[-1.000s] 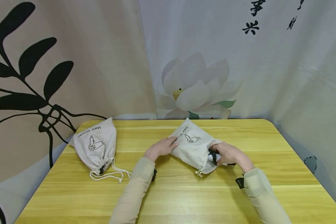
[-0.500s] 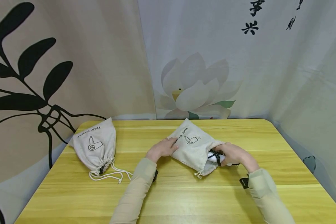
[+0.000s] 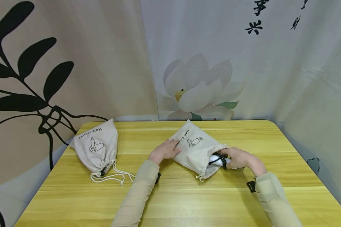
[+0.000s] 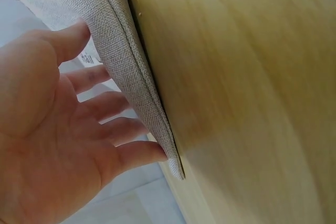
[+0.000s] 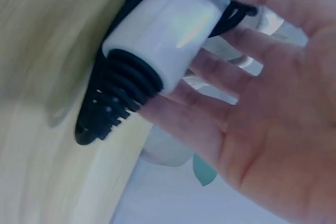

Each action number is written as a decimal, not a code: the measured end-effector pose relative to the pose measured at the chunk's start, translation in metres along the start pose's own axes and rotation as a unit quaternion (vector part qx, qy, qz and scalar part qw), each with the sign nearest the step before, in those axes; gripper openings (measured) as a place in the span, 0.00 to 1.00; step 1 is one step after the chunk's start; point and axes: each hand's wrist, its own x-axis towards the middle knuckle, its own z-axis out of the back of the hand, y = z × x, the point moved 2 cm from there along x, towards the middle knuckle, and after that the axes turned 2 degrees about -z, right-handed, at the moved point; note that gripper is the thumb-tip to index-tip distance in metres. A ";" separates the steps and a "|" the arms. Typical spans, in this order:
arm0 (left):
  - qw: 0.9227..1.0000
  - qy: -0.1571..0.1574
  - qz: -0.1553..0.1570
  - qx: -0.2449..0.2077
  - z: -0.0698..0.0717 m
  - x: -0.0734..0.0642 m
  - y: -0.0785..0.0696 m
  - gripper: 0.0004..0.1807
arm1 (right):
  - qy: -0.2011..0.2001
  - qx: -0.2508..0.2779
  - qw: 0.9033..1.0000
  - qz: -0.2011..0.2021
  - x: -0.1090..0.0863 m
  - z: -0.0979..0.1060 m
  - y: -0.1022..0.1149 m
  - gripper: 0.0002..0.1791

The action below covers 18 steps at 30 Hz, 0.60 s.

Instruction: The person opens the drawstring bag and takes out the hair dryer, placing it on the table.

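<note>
Slightly more of the hair dryer (image 5: pixel 163 30) shows than a second ago, as the right hand (image 3: pixel 240 158) has drawn back from the bag's mouth. What shows is a smooth, glossy white handle, ending in a ribbed black sleeve (image 5: pixel 123 85) that tapers toward the table, with a black cord (image 3: pixel 224 162) wound around it; its other end is hidden in the bag. Thumb and fingers of the right hand are curled around that handle, just at the opening. Between the hands lies the bag (image 3: pixel 197 145), pale cloth printed with "Hair Dryer" and a line drawing. At its closed end, the left hand (image 3: pixel 165 150) touches the edge with fingers spread. Beyond the left hand, well apart, sits a matching bag (image 3: pixel 98 146), gathered by a white drawstring (image 3: pixel 109 179). Under everything is a yellowish wooden table (image 3: pixel 187 205).
</note>
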 end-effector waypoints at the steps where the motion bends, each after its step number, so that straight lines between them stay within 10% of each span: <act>1: 1.000 0.000 0.001 0.000 0.000 0.000 0.000 0.32 | 0.003 -0.001 1.000 -0.002 0.000 0.000 0.001 0.36; 18: 1.000 -0.020 0.003 0.004 0.000 -0.001 -0.003 0.31 | -0.077 -0.095 0.992 -0.029 0.007 -0.009 0.010 0.32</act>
